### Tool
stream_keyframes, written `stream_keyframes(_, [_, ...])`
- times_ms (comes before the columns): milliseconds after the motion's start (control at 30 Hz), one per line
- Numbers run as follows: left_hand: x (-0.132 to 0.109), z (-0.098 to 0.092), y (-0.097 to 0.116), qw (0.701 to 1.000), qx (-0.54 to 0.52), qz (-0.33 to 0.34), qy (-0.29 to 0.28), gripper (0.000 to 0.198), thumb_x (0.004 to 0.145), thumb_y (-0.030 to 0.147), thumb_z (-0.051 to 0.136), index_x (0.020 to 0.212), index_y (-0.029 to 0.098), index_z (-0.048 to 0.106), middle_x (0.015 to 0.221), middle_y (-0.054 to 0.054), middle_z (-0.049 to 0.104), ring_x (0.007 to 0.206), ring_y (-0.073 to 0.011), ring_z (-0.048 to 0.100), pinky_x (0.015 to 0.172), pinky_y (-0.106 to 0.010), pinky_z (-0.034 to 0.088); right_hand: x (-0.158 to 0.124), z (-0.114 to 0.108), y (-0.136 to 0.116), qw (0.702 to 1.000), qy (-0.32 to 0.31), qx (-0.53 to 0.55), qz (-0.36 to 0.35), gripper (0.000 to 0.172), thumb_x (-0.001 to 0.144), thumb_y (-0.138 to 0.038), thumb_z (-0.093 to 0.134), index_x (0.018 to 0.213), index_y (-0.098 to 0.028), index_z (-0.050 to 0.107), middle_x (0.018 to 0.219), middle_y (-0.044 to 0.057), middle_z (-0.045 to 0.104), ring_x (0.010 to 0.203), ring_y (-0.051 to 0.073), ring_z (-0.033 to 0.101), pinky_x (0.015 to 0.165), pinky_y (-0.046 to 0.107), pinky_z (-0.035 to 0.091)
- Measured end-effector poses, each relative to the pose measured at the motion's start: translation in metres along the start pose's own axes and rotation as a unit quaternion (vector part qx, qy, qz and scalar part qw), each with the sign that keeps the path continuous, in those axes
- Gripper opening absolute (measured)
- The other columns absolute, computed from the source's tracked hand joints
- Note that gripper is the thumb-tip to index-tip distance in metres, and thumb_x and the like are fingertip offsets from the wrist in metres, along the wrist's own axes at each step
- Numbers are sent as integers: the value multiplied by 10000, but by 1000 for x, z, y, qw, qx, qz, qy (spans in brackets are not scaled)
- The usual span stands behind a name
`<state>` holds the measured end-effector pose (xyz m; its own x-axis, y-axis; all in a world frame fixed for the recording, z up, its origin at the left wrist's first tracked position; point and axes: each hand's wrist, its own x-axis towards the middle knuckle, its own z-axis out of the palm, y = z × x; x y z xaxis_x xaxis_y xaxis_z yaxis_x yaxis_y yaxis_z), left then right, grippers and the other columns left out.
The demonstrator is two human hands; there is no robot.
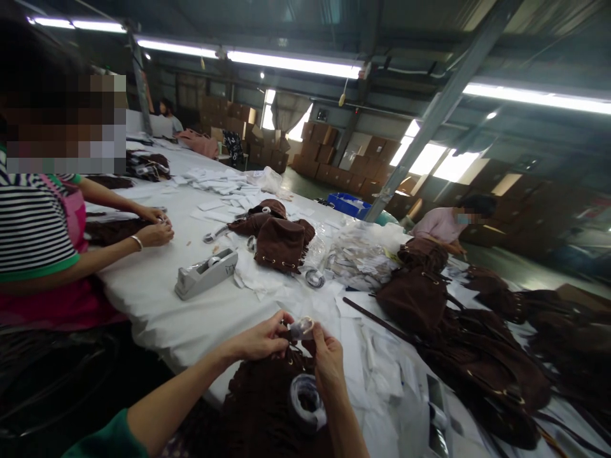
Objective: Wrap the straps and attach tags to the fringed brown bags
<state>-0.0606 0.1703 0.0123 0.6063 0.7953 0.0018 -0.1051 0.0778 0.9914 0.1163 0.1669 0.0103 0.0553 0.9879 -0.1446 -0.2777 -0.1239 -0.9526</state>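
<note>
My left hand (270, 336) and my right hand (329, 359) meet in front of me, fingers closed in pinches. Between them is a small bundle wrapped in clear plastic (301, 329), with a pale edge on its right side; what lies inside cannot be made out. Just below my hands lies a dark brown fringed bag (255, 397). A coiled strap wrapped in clear film (294, 407) rests on that bag, partly behind my right wrist.
A grey tape dispenser (207, 273) stands ahead-left on the white-covered table (157, 286). Brown bags (279, 242) lie mid-table, with more bags (482, 356) piled right. Another tape dispenser (438, 413) is near right. A co-worker's hands (157, 229) work at left; another person (436, 224) bends at right.
</note>
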Motion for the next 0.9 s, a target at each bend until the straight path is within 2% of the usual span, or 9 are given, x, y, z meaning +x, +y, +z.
stream_keyframes(100, [3,-4,-3,999,-28,4,-32,417,750,123,522,1112,234,347,891,-4,608,619,-99,588,543,-213,415,10,-4,-4,998,-10,-58,-19,474,672,-578,705,780,-118,739,669,51,701,625,150,610,617,243,479])
stream_keyframes(200, [5,-9,-7,998,-53,28,8,573,726,122,568,1197,270,278,1037,-28,575,700,-132,646,632,-274,476,17,-5,-3,994,-35,-103,-26,510,686,-608,672,767,-109,738,647,52,687,610,153,594,610,253,472])
stream_keyframes(267, [6,-12,-9,997,-69,29,27,630,710,120,589,1228,276,264,1019,-23,579,721,-155,666,660,-301,490,20,-3,-2,989,-41,-138,-44,518,695,-624,651,706,-112,730,601,50,667,582,159,580,576,255,456])
stream_keyframes(333, [7,-13,-10,996,-77,26,36,569,694,110,592,1187,238,338,922,-10,611,719,-164,666,663,-298,487,22,1,-2,979,-35,-186,-74,517,710,-629,628,643,-124,716,561,46,647,565,167,569,547,253,434])
stream_keyframes(467, [13,-11,-16,991,-84,31,98,267,642,103,633,862,159,492,727,-6,650,643,-145,636,613,-253,461,21,15,-4,964,-28,-232,-123,474,741,-600,611,621,-150,699,542,24,623,562,158,550,521,236,402])
stream_keyframes(533, [16,-9,-20,982,-117,34,147,245,629,126,669,784,158,482,687,-11,662,608,-140,630,594,-243,455,20,21,-3,978,-32,-181,-101,417,720,-571,652,724,-159,714,621,20,659,606,157,580,558,233,437])
stream_keyframes(633, [18,-5,-24,964,-186,31,186,309,603,154,724,782,159,472,719,-30,691,611,-142,648,606,-241,474,18,22,7,995,-46,-81,-17,436,676,-540,709,911,-174,708,729,26,694,652,159,624,603,251,485])
stream_keyframes(767, [16,-3,-25,965,-204,-12,164,379,642,267,754,874,165,471,696,-41,696,579,-146,659,555,-223,488,15,17,25,994,-77,-55,55,458,627,-538,746,841,-134,715,626,29,663,539,147,596,507,237,453])
stream_keyframes(900, [12,-3,-24,980,-142,-24,139,412,734,421,676,979,189,439,641,6,661,425,-111,595,393,-162,406,14,16,28,995,-55,-66,39,447,581,-539,763,733,-122,711,532,7,616,468,128,536,470,233,412])
